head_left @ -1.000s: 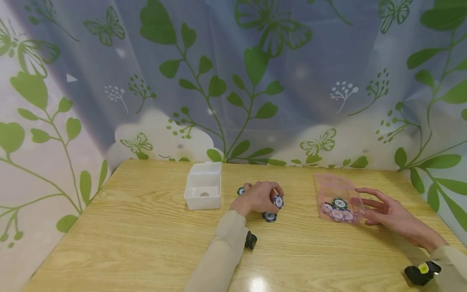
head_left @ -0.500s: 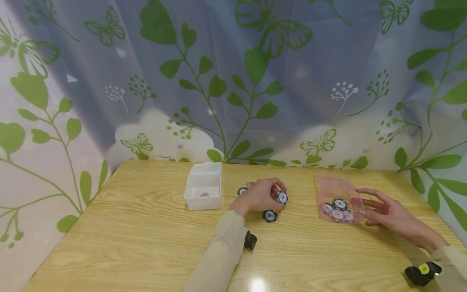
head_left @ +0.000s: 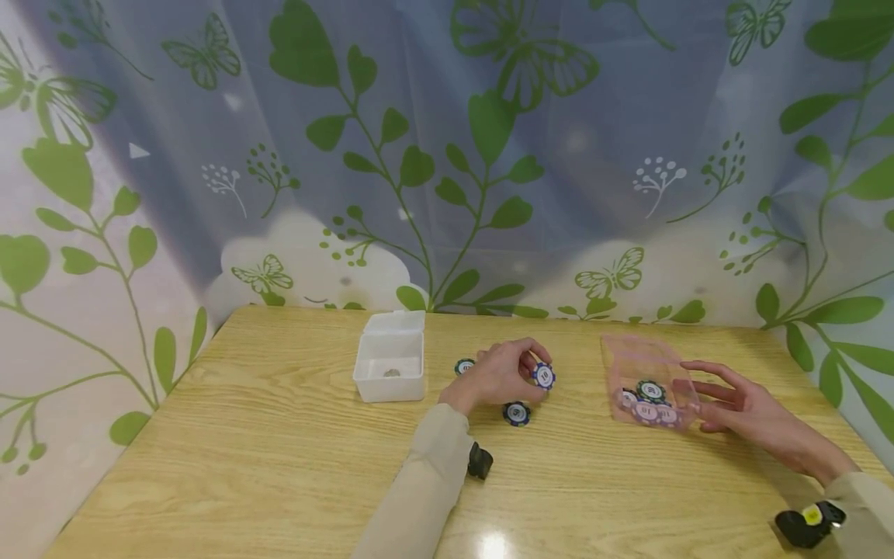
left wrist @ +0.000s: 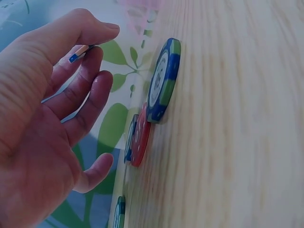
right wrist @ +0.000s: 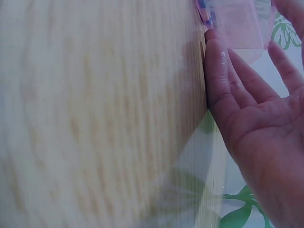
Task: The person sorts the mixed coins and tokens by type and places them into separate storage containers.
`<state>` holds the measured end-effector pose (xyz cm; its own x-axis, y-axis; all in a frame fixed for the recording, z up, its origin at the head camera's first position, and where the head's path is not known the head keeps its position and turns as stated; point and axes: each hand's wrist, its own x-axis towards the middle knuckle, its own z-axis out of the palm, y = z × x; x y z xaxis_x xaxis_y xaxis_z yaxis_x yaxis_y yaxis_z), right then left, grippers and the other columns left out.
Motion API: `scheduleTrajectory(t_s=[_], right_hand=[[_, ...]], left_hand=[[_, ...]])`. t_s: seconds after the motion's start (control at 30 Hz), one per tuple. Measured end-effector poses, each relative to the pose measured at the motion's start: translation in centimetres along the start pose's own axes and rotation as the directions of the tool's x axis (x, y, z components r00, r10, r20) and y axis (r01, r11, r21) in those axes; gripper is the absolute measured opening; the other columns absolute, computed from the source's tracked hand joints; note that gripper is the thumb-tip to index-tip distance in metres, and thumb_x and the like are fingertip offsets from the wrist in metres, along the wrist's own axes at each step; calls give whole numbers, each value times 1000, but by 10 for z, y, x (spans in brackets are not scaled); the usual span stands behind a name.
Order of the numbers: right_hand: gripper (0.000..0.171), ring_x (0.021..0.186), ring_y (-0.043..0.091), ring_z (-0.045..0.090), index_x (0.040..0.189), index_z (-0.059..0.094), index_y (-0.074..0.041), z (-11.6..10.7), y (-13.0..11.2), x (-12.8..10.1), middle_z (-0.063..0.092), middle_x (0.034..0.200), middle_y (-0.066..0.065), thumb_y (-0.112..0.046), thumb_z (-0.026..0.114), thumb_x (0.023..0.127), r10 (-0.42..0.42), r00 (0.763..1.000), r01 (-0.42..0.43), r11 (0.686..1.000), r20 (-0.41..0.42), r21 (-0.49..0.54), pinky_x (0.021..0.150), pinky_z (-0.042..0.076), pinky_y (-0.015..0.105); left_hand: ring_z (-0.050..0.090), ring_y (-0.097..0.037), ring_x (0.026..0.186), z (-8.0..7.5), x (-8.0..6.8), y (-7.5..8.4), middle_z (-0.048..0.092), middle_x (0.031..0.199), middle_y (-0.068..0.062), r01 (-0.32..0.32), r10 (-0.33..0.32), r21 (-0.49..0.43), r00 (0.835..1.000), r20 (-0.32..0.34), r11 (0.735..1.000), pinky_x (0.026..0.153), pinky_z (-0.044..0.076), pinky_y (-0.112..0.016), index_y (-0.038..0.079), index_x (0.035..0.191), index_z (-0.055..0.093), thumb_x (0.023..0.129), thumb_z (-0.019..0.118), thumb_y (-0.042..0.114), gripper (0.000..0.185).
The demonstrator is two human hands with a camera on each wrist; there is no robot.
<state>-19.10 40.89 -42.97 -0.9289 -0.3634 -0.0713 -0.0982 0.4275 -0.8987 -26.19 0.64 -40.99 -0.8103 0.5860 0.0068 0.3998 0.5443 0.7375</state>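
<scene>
My left hand (head_left: pixel 528 368) hovers at mid table and pinches a blue-and-white poker chip (head_left: pixel 543 376) between thumb and forefinger; the left wrist view shows that chip's edge (left wrist: pixel 80 51) at the fingertips. A blue-green chip (head_left: pixel 517 413) lies on the table just in front of the hand, and another chip (head_left: pixel 464 366) lies behind it. In the left wrist view, a blue-green chip (left wrist: pixel 164 80) and a red chip (left wrist: pixel 140 141) lie flat on the wood. My right hand (head_left: pixel 701 394) rests open with straight fingers against the side of a clear pink box (head_left: pixel 639 359) that holds several chips (head_left: pixel 649 390).
An open white plastic box (head_left: pixel 389 384) with a small round item inside stands left of my left hand. The wooden table (head_left: pixel 244 450) ends at a leaf-and-butterfly curtain (head_left: pixel 447 155) behind and to both sides. The pink box (right wrist: pixel 237 23) fills the right wrist view's top edge.
My left hand has raised the pinched chip slightly and carried it a little to the right. My right hand and the pink box have stayed put.
</scene>
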Motion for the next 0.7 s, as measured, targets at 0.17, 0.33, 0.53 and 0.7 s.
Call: scheduleTrajectory(t_s=[0.17,0.33,0.53,0.7], right_hand=[[57,115,-15,57,159,29,-19,0,1,0,52,134,-38,-7,51,107,-14,1000,14,1000,9,14,80,60,30],[58,114,-15,57,159,29,-20,0,1,0,52,133,-39,-8,52,107,-4,1000,4,1000,7,13,80,60,30],[58,114,-14,58,159,29,-20,0,0,0,54,132,-38,-9,52,107,1,1000,-1,1000,8,18,80,60,29],[57,114,-13,60,158,30,-20,0,0,1,56,133,-35,-8,52,107,-5,1000,5,1000,12,19,80,59,29]], left_hand=[[61,-4,87,1,2,0,65,100,7,-17,17,-101,1000,-2,995,84,53,-27,25,117,64,83,82,18,39],[63,-5,89,3,3,1,65,102,6,-23,22,-174,1000,-7,985,78,52,-21,25,118,64,82,82,15,41],[62,-6,91,7,4,2,64,102,5,-39,37,-211,999,-17,977,80,52,-22,24,118,63,82,83,14,42],[62,-5,91,9,6,4,64,102,5,-50,48,-232,999,-16,971,80,52,-21,24,117,63,82,83,14,41]])
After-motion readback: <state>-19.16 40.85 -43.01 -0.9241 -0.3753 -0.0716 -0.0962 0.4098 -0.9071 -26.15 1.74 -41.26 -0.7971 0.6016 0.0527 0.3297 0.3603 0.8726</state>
